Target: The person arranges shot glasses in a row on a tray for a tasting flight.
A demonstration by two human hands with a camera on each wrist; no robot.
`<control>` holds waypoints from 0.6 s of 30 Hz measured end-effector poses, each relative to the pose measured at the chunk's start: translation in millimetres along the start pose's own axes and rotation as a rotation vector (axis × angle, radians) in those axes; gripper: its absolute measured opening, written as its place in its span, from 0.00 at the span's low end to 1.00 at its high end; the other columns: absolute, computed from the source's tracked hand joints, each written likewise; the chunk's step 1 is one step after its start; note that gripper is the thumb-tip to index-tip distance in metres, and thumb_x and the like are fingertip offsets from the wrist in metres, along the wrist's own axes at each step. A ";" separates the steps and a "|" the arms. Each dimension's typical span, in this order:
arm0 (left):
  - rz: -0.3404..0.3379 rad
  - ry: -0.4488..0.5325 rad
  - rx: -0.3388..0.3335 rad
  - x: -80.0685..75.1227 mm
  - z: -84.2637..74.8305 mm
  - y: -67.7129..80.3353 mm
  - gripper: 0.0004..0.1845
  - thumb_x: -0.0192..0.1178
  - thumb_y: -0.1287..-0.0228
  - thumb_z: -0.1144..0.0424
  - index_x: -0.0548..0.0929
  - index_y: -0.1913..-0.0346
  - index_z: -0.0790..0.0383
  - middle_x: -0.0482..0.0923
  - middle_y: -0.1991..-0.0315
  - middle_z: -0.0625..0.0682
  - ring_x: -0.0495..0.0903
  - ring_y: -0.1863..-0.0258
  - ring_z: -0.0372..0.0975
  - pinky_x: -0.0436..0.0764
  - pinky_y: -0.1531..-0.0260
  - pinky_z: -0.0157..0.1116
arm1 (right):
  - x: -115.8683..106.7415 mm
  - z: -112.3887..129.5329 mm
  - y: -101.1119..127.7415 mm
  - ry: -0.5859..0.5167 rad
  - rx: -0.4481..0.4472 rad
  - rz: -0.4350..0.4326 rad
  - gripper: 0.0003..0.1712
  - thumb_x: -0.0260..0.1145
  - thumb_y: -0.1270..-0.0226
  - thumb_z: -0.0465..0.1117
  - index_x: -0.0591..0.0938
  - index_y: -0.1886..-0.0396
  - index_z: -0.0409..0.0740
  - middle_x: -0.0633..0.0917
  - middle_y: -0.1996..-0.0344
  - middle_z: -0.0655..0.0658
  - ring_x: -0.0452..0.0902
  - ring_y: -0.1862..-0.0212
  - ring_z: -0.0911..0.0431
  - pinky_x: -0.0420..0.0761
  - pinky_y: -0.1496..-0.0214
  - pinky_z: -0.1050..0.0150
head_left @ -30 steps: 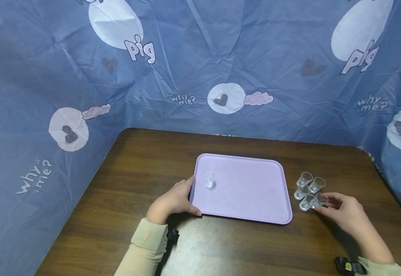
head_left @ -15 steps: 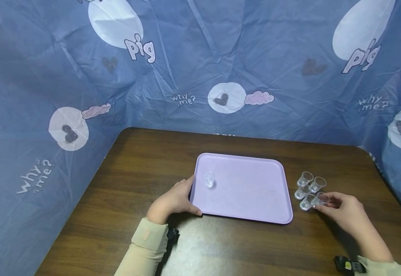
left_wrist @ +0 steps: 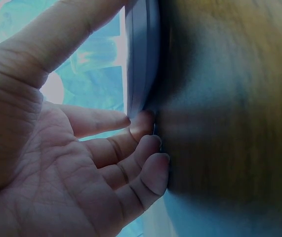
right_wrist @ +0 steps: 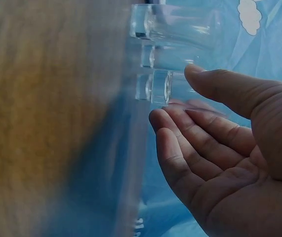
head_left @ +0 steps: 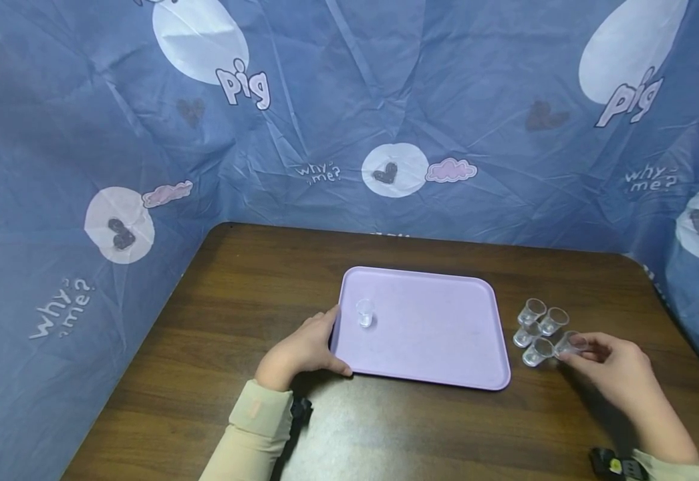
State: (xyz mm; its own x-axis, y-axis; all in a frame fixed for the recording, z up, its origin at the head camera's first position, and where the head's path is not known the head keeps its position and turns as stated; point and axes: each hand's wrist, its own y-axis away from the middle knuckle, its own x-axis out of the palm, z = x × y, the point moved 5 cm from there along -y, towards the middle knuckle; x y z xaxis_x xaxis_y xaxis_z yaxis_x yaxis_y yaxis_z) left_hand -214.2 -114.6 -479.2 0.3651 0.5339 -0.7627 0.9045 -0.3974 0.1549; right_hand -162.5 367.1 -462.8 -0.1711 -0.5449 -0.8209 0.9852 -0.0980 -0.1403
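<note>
With thumb and fingertips, my right hand [head_left: 617, 374] pinches a small clear shot glass [head_left: 569, 345], which leans a little toward the hand. In the right wrist view the held glass's thick base [right_wrist: 161, 88] sits slightly off the table beside the others. Several matching shot glasses [head_left: 538, 351] stand clustered just left of it. My left hand [head_left: 301, 349] touches the near left corner of a lilac tray [head_left: 434, 327], thumb at its front edge and fingers along its left side. One shot glass [head_left: 365, 314] stands upright on the tray's left part.
The brown wooden table [head_left: 397, 434] extends around the tray, with a rounded far edge. A blue printed cloth [head_left: 301, 120] hangs behind it and along both sides. Dark straps with cameras [head_left: 617, 464] sit at the wrists.
My right hand has shifted slightly right with the shot glass, opening a small gap from the cluster. The glass leans more now. Left hand and tray stay as they were.
</note>
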 end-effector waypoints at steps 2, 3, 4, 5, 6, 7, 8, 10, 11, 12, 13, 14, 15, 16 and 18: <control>-0.001 0.003 0.003 0.3 -0.1 -0.2 0.66 0.88 0.66 0.55 0.59 0.23 0.68 0.74 0.43 0.66 0.71 0.41 0.57 0.70 0.40 0.52 | -4.0 2.4 0.4 -0.005 -0.010 -0.016 0.22 0.81 0.43 0.45 0.87 0.58 0.32 0.89 0.69 0.41 0.77 0.71 0.70 0.73 0.73 0.73; -0.003 0.004 0.005 0.1 -0.4 -0.1 0.66 0.88 0.66 0.55 0.59 0.23 0.68 0.74 0.43 0.66 0.72 0.41 0.57 0.70 0.40 0.52 | -6.1 3.9 0.8 -0.006 -0.015 -0.027 0.21 0.81 0.43 0.44 0.87 0.58 0.32 0.89 0.69 0.40 0.77 0.71 0.71 0.73 0.72 0.74; -0.004 0.004 0.008 0.2 -0.4 -0.2 0.66 0.88 0.67 0.55 0.59 0.23 0.68 0.75 0.43 0.66 0.72 0.41 0.57 0.71 0.40 0.52 | -8.1 5.2 1.0 -0.009 -0.019 -0.037 0.21 0.81 0.43 0.44 0.87 0.59 0.33 0.89 0.69 0.40 0.76 0.71 0.72 0.72 0.72 0.74; -0.005 0.004 0.010 0.3 -0.2 -0.4 0.66 0.88 0.67 0.55 0.59 0.23 0.68 0.75 0.43 0.66 0.72 0.41 0.57 0.71 0.40 0.52 | -10.2 6.4 1.2 -0.010 -0.024 -0.046 0.20 0.81 0.43 0.44 0.87 0.59 0.33 0.89 0.69 0.40 0.76 0.71 0.73 0.72 0.72 0.75; -0.007 0.003 0.011 0.2 -0.2 -0.6 0.66 0.88 0.67 0.55 0.59 0.23 0.68 0.75 0.43 0.66 0.72 0.41 0.57 0.71 0.40 0.52 | -12.0 7.7 1.3 -0.012 -0.027 -0.053 0.20 0.81 0.43 0.44 0.87 0.59 0.34 0.89 0.69 0.40 0.76 0.72 0.74 0.72 0.72 0.75; -0.008 0.003 0.011 0.0 -0.3 -0.7 0.66 0.88 0.67 0.55 0.59 0.23 0.68 0.75 0.44 0.66 0.72 0.41 0.57 0.71 0.40 0.52 | -13.8 8.8 1.4 -0.013 -0.030 -0.058 0.20 0.81 0.43 0.44 0.87 0.59 0.34 0.89 0.69 0.40 0.76 0.71 0.75 0.71 0.72 0.76; -0.008 0.003 0.010 0.0 -0.1 -0.8 0.66 0.88 0.67 0.55 0.59 0.23 0.68 0.75 0.44 0.66 0.72 0.41 0.57 0.71 0.40 0.51 | -15.5 10.3 1.5 -0.016 -0.032 -0.061 0.20 0.81 0.43 0.44 0.87 0.59 0.34 0.89 0.68 0.40 0.75 0.71 0.75 0.71 0.72 0.76; -0.009 0.004 0.008 -0.1 -0.1 -0.9 0.66 0.88 0.67 0.55 0.59 0.23 0.68 0.75 0.44 0.65 0.72 0.41 0.57 0.71 0.41 0.52 | -18.8 13.2 1.7 -0.014 -0.030 -0.067 0.20 0.81 0.42 0.45 0.88 0.58 0.35 0.89 0.68 0.41 0.75 0.71 0.76 0.71 0.71 0.77; -0.009 0.004 0.007 -0.2 -0.2 -0.8 0.67 0.88 0.67 0.55 0.59 0.23 0.68 0.75 0.44 0.65 0.72 0.42 0.57 0.71 0.41 0.52 | -20.3 14.9 1.5 -0.016 -0.034 -0.072 0.20 0.81 0.42 0.45 0.88 0.58 0.35 0.89 0.68 0.41 0.75 0.71 0.76 0.71 0.71 0.77; -0.010 0.005 0.006 -0.4 -0.4 -0.6 0.67 0.88 0.67 0.55 0.59 0.23 0.68 0.75 0.44 0.65 0.72 0.42 0.57 0.71 0.41 0.52 | -21.6 16.5 1.4 -0.017 -0.035 -0.076 0.20 0.81 0.42 0.45 0.88 0.58 0.35 0.89 0.69 0.42 0.75 0.71 0.76 0.71 0.70 0.77; -0.010 0.006 0.006 -0.4 -0.5 -0.5 0.67 0.88 0.67 0.55 0.59 0.23 0.68 0.75 0.45 0.65 0.72 0.42 0.57 0.71 0.41 0.52 | -22.8 18.4 1.2 -0.017 -0.038 -0.081 0.20 0.81 0.42 0.45 0.88 0.58 0.36 0.89 0.69 0.42 0.75 0.70 0.76 0.71 0.70 0.78; -0.010 0.007 0.007 -0.5 -0.6 -0.4 0.67 0.88 0.67 0.55 0.59 0.23 0.69 0.75 0.45 0.65 0.72 0.42 0.57 0.71 0.41 0.52 | -24.0 20.4 0.9 -0.020 -0.042 -0.087 0.19 0.81 0.43 0.45 0.88 0.58 0.36 0.89 0.69 0.43 0.75 0.70 0.76 0.71 0.70 0.78; -0.009 0.008 0.007 -0.6 -0.9 -0.3 0.67 0.88 0.67 0.55 0.59 0.23 0.69 0.75 0.45 0.65 0.72 0.42 0.57 0.71 0.41 0.52 | -25.0 22.2 0.6 -0.021 -0.048 -0.095 0.19 0.81 0.43 0.45 0.88 0.58 0.37 0.89 0.70 0.43 0.75 0.70 0.76 0.71 0.70 0.78; -0.009 0.008 0.007 -0.7 -1.0 -0.4 0.66 0.88 0.66 0.55 0.59 0.23 0.69 0.75 0.45 0.65 0.72 0.42 0.57 0.71 0.41 0.52 | -25.4 24.3 0.5 -0.028 -0.053 -0.098 0.19 0.81 0.43 0.45 0.88 0.58 0.37 0.89 0.70 0.43 0.75 0.70 0.77 0.71 0.69 0.78; -0.010 0.007 0.010 -0.9 -1.3 -0.5 0.66 0.88 0.66 0.55 0.59 0.23 0.69 0.75 0.46 0.65 0.73 0.43 0.57 0.71 0.41 0.52 | -26.5 29.9 -0.3 -0.035 -0.067 -0.106 0.19 0.81 0.43 0.44 0.88 0.58 0.36 0.89 0.69 0.42 0.76 0.70 0.77 0.71 0.69 0.79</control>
State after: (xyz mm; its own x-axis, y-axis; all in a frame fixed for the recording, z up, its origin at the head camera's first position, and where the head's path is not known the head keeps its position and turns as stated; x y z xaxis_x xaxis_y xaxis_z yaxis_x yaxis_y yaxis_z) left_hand -214.6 -113.9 -477.8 0.3575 0.5432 -0.7597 0.9059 -0.3995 0.1407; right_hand -158.3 356.6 -424.4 -0.2735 -0.5636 -0.7795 0.9594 -0.1012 -0.2634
